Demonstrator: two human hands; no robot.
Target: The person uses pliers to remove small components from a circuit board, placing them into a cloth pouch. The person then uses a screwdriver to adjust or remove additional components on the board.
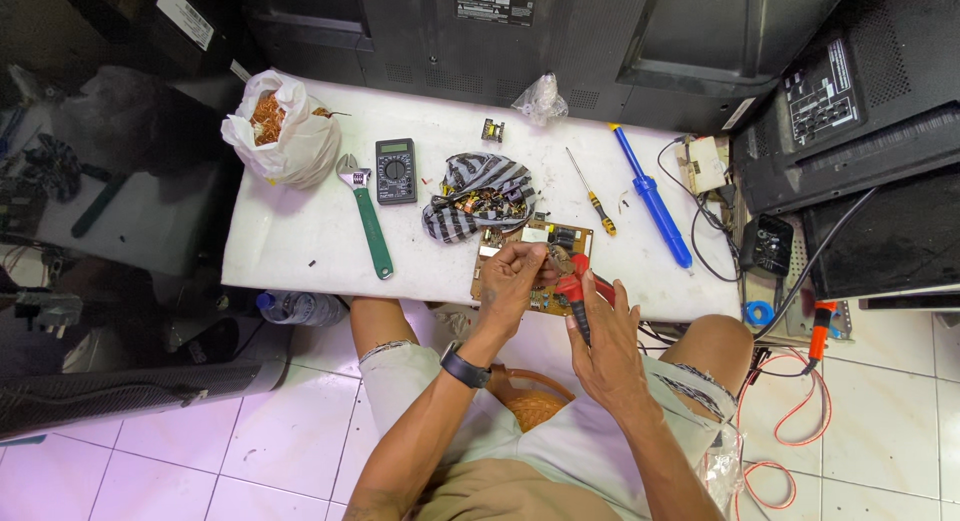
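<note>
**Two hands over a brown circuit board**

Several tools lie around us on the white table [300,236]: a green adjustable wrench [367,221], a multimeter [395,170], a yellow screwdriver [592,196], a blue solder sucker [652,195] and a striped cloth [478,194] just behind. The brown circuit board [530,261] sits at the table's near edge, studded with components. Our left hand [512,279] curls over it, fingers pinching a part; our right hand [603,343] grips red-handled pliers [580,293].
</note>
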